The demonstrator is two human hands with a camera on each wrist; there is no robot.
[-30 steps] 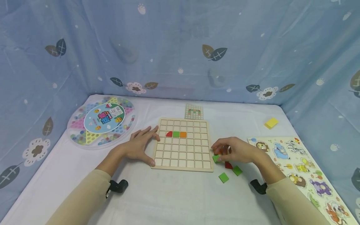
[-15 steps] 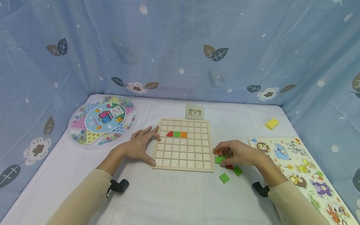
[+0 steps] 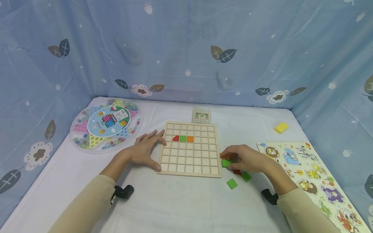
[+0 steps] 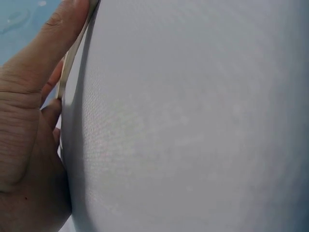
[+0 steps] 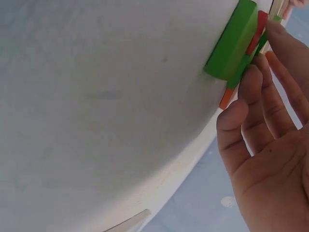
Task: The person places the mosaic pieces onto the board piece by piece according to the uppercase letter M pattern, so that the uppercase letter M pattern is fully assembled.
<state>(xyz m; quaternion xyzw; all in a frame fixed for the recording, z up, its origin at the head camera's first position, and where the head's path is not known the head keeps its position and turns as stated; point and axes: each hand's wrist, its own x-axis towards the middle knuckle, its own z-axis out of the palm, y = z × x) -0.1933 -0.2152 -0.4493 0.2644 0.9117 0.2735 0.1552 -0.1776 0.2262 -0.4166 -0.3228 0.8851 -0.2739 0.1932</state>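
Observation:
My left hand [image 3: 145, 152] spreads its fingers along the left edge of a wooden grid board [image 3: 188, 176], thumb at the near corner. On the board, a red quarter-round tile [image 3: 176, 138], a green tile [image 3: 182, 138] and an orange tile [image 3: 190, 138] sit in a row. Right of the board, my right hand [image 3: 246, 158] bends its fingers over loose tiles. A green tile [image 3: 225, 163] lies between thumb and index fingertip, an orange one [image 3: 222, 156] right at the index fingertip; I cannot tell whether it pinches either. A red tile [image 3: 237, 171] shows below the hand.
Two green tiles, one nearer [image 3: 232, 183] and one further right [image 3: 246, 176], lie by the right hand. A pattern card [image 3: 201, 116] lies behind the board. A round marble game [image 3: 106, 124] is at left, an animal puzzle [image 3: 311, 174] at right, a yellow block [image 3: 281, 127] at back right.
The right hand has shifted slightly rightward, and the green tile by its thumb has turned from slanted to squared with the board. The left hand has stayed at the board's edge.

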